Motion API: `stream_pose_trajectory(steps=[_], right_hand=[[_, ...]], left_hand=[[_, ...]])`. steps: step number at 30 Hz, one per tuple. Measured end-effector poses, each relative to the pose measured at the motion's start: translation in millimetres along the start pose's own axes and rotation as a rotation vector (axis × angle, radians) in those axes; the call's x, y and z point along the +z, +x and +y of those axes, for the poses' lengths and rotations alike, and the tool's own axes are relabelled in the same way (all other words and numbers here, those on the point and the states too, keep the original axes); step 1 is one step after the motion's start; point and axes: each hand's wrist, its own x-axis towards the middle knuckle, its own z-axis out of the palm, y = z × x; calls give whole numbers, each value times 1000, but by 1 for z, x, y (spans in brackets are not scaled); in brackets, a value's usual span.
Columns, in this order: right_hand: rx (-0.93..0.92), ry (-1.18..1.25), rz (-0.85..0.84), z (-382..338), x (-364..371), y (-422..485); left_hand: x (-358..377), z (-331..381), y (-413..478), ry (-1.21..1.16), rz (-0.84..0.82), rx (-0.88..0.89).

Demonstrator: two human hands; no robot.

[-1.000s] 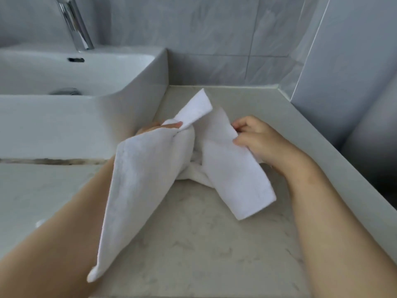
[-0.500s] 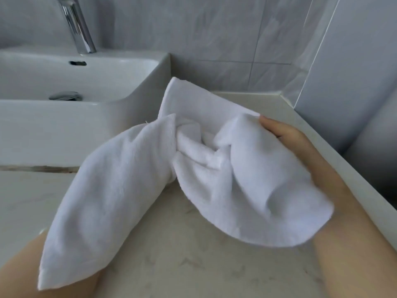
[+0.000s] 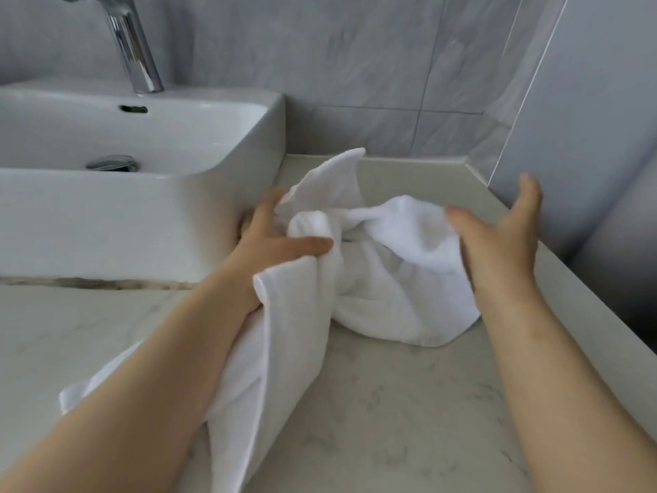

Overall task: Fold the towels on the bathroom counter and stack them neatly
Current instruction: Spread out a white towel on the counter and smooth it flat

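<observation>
A white towel point(image 3: 398, 279) lies crumpled on the marble counter point(image 3: 373, 421) just right of the basin. My left hand point(image 3: 273, 240) grips the bunched middle of the towel, thumb over the cloth, and a long end hangs down past my left forearm toward the front. My right hand point(image 3: 497, 243) hovers at the towel's right side with fingers spread and straight, holding nothing; its palm is close to or just touching the puffed-up cloth. One corner of the towel point(image 3: 341, 176) sticks up at the back.
A white basin point(image 3: 142, 208) with a chrome tap point(image 3: 135, 55) fills the left. Grey tiled wall point(image 3: 355, 65) runs behind, and a grey panel point(image 3: 586, 101) bounds the counter on the right. The counter's raised right edge point(image 3: 569, 272) runs toward me.
The towel has dropped from in front of me onto the counter. My right hand has let go of it and opened out to the right. My left hand still grips the cloth.
</observation>
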Motion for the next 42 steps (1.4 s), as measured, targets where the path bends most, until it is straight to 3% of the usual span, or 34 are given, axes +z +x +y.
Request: stream_pose_trajectory(steps=[1, 2, 3, 4, 5, 7, 9, 11, 14, 17, 19, 21, 23, 25, 27, 29, 32, 36, 39, 41, 42], right_hand=[[-181, -287, 158, 2, 2, -4], [-399, -440, 301, 2, 4, -7], [-569, -476, 331, -2, 8, -13], [-671, -464, 276, -5, 12, -19], [-709, -415, 120, -10, 15, -24], [-567, -454, -292, -6, 19, -25], [-409, -681, -639, -4, 18, -27], [-347, -923, -661, 1, 15, -21], [-309, -1109, -415, 6, 3, -7], [-402, -953, -63, 9, -1, -4], [-579, -716, 42, 8, 5, -6], [-612, -478, -156, 2, 15, -12], [-499, -384, -467, 3, 25, -18], [-413, -456, -662, 8, 30, -21], [-367, -519, -728, 12, 29, -18], [-334, -527, -695, 11, 25, -13], [-255, -613, -671, 12, 15, -5], [-78, -660, -714, 13, 5, 4], [10, -637, -741, 8, -4, 8], [-43, -579, -617, 4, -7, 8], [-139, -533, -450, 2, -7, 10]], left_hand=[[2, -1, -3, 15, -2, 7], [5, -5, -5, 20, 7, 38], [8, -5, -7, 46, 12, 54], [9, -5, -7, 61, 24, 71], [9, -5, -6, 83, 26, 76], [9, -4, -4, 109, 2, 52], [10, -4, -4, 109, -50, -26], [10, -2, -5, 29, -82, -137], [11, 3, -13, -19, -146, -259], [11, 8, -21, 38, -243, -324], [8, 15, -23, 197, -299, -347], [1, 19, -21, 543, -311, -289], [-3, 22, -14, 884, -145, -78], [-1, 27, -6, 893, -48, 201], [7, 31, 4, 698, -129, 256], [18, 28, 11, 493, -255, 45], [22, 18, 14, 482, -352, -142], [15, 18, 15, 655, -348, -128], [11, 25, 24, 956, -345, -97], [13, 29, 32, 1149, -340, -50], [16, 28, 36, 1187, -328, 0]])
